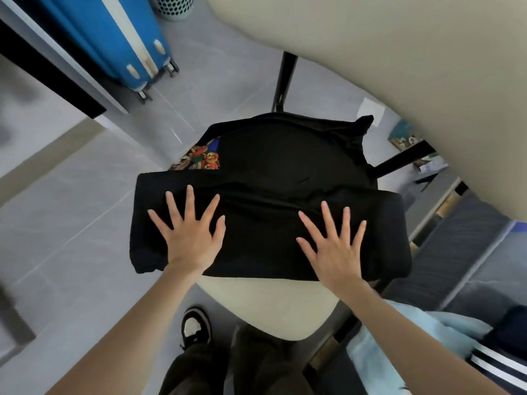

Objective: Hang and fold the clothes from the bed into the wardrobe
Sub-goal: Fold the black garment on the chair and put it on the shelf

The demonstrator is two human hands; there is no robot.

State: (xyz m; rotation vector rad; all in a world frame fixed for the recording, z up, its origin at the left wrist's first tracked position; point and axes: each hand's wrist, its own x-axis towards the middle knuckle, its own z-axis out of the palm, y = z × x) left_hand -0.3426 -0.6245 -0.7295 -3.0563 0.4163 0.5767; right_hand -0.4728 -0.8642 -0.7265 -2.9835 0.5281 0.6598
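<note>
- A broad beige surface (399, 67) fills the upper right; what it belongs to cannot be told.
- Grey tiled floor (71, 209) covers the left side.
- The black garment (285, 166) lies folded on a cream seat (271, 303) at the centre, with its near fold hanging over the seat's left and right sides. A colourful printed patch (205, 158) shows at its far left edge.
- A blue suitcase (114, 38) stands on its wheels on the floor at the upper left.
- A light blue cloth (399, 337) lies at the lower right, with a dark garment with white stripes (499, 363) on top of it.
- The left hand (191, 238) presses flat on the left part of the near fold, fingers straight and spread apart.
- The right hand (333, 252) presses flat on the right part of the fold, fingers likewise straight and splayed.
- A black-and-white shoe (196, 329) rests on the floor just beside the seat's near edge.
- A perforated bin (174, 5) stands on the floor at the top edge.
</note>
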